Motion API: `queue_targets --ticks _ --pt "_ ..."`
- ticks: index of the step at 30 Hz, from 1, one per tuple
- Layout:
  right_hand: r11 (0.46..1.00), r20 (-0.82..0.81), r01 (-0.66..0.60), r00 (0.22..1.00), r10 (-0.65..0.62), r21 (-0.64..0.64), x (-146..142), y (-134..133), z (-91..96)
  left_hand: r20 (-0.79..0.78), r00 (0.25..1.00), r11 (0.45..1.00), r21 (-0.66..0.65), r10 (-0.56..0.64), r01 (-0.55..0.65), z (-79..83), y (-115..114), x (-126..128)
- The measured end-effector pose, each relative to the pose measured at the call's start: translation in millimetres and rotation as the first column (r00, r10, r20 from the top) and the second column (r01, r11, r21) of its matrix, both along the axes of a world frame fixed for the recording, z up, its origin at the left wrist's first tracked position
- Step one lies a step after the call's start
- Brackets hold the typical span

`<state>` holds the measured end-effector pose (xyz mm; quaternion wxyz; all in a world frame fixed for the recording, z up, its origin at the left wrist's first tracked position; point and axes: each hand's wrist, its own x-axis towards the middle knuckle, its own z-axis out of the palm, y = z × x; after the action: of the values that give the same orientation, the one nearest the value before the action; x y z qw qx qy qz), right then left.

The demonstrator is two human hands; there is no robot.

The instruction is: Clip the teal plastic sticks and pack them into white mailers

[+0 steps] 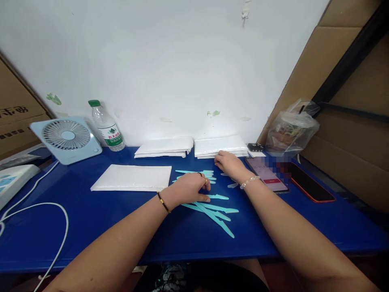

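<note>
Several thin light-blue plastic sticks [217,213] lie scattered on the blue table [91,227]. My left hand [190,187], with rings and a dark bracelet, rests curled on the sticks, fingers pressed down on them. My right hand [229,163], with a bead bracelet, reaches to the front edge of the right stack of white bags [220,145], fingers bent against it. Whether it grips a bag is hidden. A second stack of white bags [165,147] lies to the left of it.
A flat white padded bag [132,177] lies left of my hands. A small blue fan [65,138] and a water bottle [106,126] stand at the back left. Two phones [267,172] [311,186] and a bagged cup [291,127] sit right. White cables [57,211] cross the left.
</note>
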<state>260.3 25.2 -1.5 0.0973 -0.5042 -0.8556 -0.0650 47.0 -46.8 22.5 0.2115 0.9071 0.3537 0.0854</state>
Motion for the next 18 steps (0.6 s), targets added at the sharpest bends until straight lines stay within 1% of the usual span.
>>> queue_targets --ticks 2,3,5,6,8,9,11,13,15,16,18 --pt "1.0 -0.024 0.018 1.0 -0.018 0.011 -0.1 -0.2 -0.4 -0.035 0.999 1.0 -0.003 0.018 -0.018 -4.6 -2.4 3.5" --pt "0.999 -0.062 0.035 0.997 -0.034 0.004 -0.1 -0.4 -0.3 -0.039 0.999 0.999 -0.006 0.033 -0.033 -6.1 -2.7 4.5" --pt "0.997 -0.211 0.07 0.975 -0.074 -0.022 0.5 -1.4 1.5 -0.002 0.997 0.997 -0.023 0.077 -0.077 -6.7 -1.2 4.7" --pt "0.995 -0.312 0.088 0.945 -0.096 -0.04 1.3 -2.5 3.5 0.04 0.993 0.993 -0.037 0.114 -0.112 -5.9 0.7 3.7" --pt "0.99 -0.52 0.099 0.843 -0.138 -0.102 3.4 -6.5 9.5 0.152 0.964 0.975 -0.075 0.22 -0.211 -3.8 7.0 -0.3" --pt "0.986 -0.608 0.076 0.779 -0.153 -0.151 4.6 -9.2 13.2 0.206 0.938 0.96 -0.094 0.279 -0.265 -3.2 11.2 -3.1" --pt "0.965 -0.737 -0.033 0.653 -0.176 -0.26 6.3 -15.4 20.6 0.29 0.882 0.928 -0.12 0.372 -0.352 -3.6 20.7 -9.4" --pt "0.931 -0.825 -0.18 0.537 -0.178 -0.318 6.5 -21.4 26.6 0.338 0.84 0.906 -0.156 0.424 -0.394 -6.4 29.8 -15.0" --pt "0.908 -0.882 -0.279 0.439 -0.169 -0.312 5.2 -26.0 30.3 0.365 0.814 0.892 -0.201 0.452 -0.405 -10.1 36.6 -18.6" --pt "0.902 -0.9 -0.306 0.403 -0.168 -0.305 4.3 -27.7 31.3 0.375 0.805 0.888 -0.219 0.459 -0.405 -11.8 38.8 -19.7" --pt "0.89 -0.913 -0.337 0.367 -0.177 -0.308 2.4 -29.6 32.2 0.388 0.796 0.885 -0.24 0.465 -0.399 -14.0 41.0 -20.6"
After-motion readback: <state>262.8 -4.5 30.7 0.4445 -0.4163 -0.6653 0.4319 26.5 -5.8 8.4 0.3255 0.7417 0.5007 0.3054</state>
